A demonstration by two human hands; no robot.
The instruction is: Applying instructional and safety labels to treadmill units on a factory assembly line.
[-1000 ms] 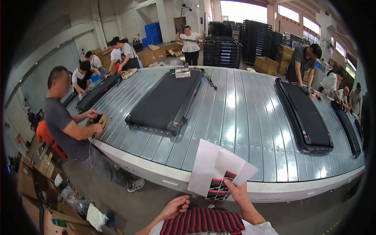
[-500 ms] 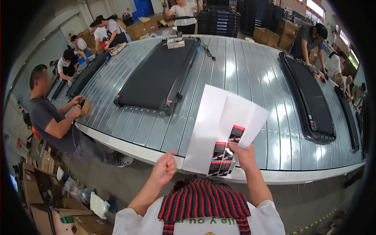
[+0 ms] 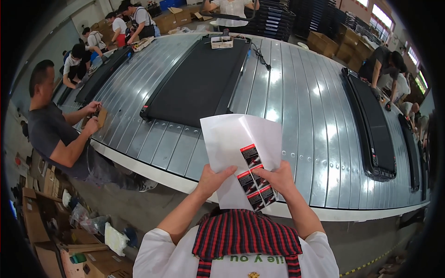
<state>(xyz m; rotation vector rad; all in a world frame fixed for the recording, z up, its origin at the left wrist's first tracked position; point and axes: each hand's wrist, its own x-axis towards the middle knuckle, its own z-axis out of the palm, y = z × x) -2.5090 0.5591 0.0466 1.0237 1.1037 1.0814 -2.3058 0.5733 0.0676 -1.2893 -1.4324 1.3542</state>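
Both of my hands hold a large white sticker sheet (image 3: pixel 221 139) above the near edge of the metal table. My left hand (image 3: pixel 214 178) grips its left side, thumb on the front and fingers hidden behind. At the right side, my right hand (image 3: pixel 281 178) pinches it, its thumb beside the stickers. Several black warning stickers (image 3: pixel 250 156) with red top bands and small pictures sit in the sheet's middle and lower right. The paper has a fold running down it. Beyond it lies a treadmill base (image 3: pixel 194 83) with a black belt, its near right corner hidden by the sheet.
The slatted metal table (image 3: pixel 296 116) stretches wide in front of me. Another treadmill base (image 3: pixel 371 125) lies to the right. A small box (image 3: pixel 222 42) and a black cable (image 3: pixel 262 59) are at the far side. A co-worker (image 3: pixel 60 125) stands left; cardboard boxes (image 3: pixel 41 231) are lower left.
My left hand has come up from beside the sheet and taken hold of its left side. The sheet has shifted left and turned more upright. My view has shifted slightly.
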